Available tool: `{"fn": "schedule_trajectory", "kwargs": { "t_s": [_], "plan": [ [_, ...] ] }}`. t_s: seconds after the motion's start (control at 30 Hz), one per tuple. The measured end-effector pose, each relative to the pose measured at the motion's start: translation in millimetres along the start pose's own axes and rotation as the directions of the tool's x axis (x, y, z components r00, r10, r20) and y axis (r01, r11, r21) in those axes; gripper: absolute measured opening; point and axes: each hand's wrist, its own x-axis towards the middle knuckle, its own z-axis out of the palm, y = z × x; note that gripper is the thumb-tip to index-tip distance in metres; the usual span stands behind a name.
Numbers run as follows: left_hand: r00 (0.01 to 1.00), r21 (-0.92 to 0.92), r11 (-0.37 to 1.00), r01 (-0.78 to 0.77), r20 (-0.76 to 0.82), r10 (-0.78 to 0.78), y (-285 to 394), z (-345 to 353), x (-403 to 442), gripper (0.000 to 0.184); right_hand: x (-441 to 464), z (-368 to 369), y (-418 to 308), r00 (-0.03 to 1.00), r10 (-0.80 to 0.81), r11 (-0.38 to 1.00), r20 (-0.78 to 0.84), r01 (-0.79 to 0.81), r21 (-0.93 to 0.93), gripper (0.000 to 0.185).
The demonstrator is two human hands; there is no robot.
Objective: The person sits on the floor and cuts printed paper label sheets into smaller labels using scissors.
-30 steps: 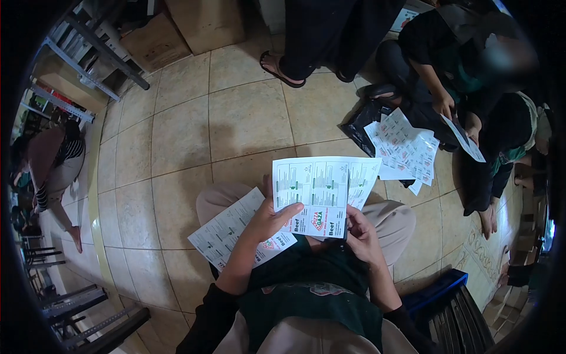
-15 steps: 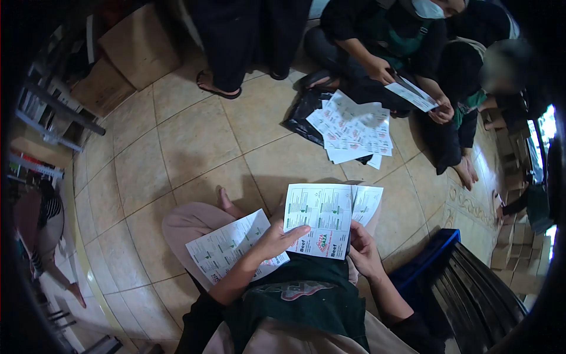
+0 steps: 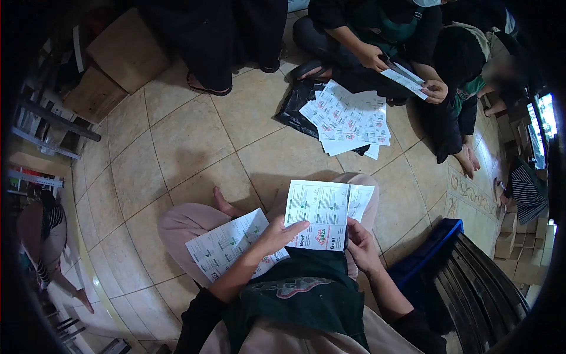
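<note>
My left hand point(image 3: 280, 234) grips a white printed sheet point(image 3: 317, 211) by its left edge, thumb on top; the sheet reads "Pizza Gaza" and "Beef". At its lower right edge is my right hand point(image 3: 361, 243), fingers curled; what it grips there is too dark and small to make out. A strip of the same print point(image 3: 358, 202) stands out to the right, apart from the sheet by a narrow gap. Another printed sheet point(image 3: 227, 242) lies on my lap under my left forearm.
Printed sheets point(image 3: 348, 118) lie on a black plastic bag point(image 3: 293, 112) on the tiled floor. Beyond them a seated co-worker point(image 3: 377, 29) holds scissors and paper. Another person stands at the top. A blue crate point(image 3: 424, 253) is at right, cardboard boxes point(image 3: 127, 50) upper left.
My view has turned to the right, so the co-workers and the sheet pile appear further left. Both hands stay at the sheet, and the strip at its right has shifted slightly.
</note>
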Motion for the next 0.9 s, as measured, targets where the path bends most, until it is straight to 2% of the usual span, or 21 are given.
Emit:
{"fn": "schedule_trajectory", "kwargs": {
  "t_s": [0.17, 0.27, 0.33, 0.63, 0.87, 0.9],
  "plan": [
    [0.998, -0.011, 0.998, 0.062, -0.009, -0.062, 3, -2, 2, 0.029, 7, 0, 3, 0.999, 0.026, 0.999, -0.025, -0.025, 0.038, 0.043],
    [0.999, -0.044, 0.998, 0.037, -0.028, -0.038, 1, 0, 4, 0.03, 10, -4, 7, 0.999, 0.032, 0.999, -0.025, -0.031, 0.014, 0.043],
    [0.996, -0.029, 0.998, -0.047, -0.071, 0.045, 2, 2, 4, 0.029, 11, -4, 7, 0.998, 0.04, 0.999, -0.039, -0.04, -0.011, 0.041],
    [0.994, -0.007, 0.996, -0.089, -0.069, 0.088, -3, 1, 8, 0.027, 12, -8, 6, 0.998, 0.056, 0.997, -0.04, -0.058, -0.044, 0.043],
    [0.995, -0.001, 0.997, -0.073, -0.067, 0.072, 2, 1, 7, 0.03, 13, -8, 4, 0.997, 0.067, 0.997, -0.039, -0.068, -0.032, 0.044],
    [0.997, 0.005, 0.999, -0.034, -0.067, 0.035, 9, 2, 5, 0.031, 13, -7, 3, 0.997, 0.066, 0.997, -0.037, -0.067, -0.026, 0.043]
  ]
}}
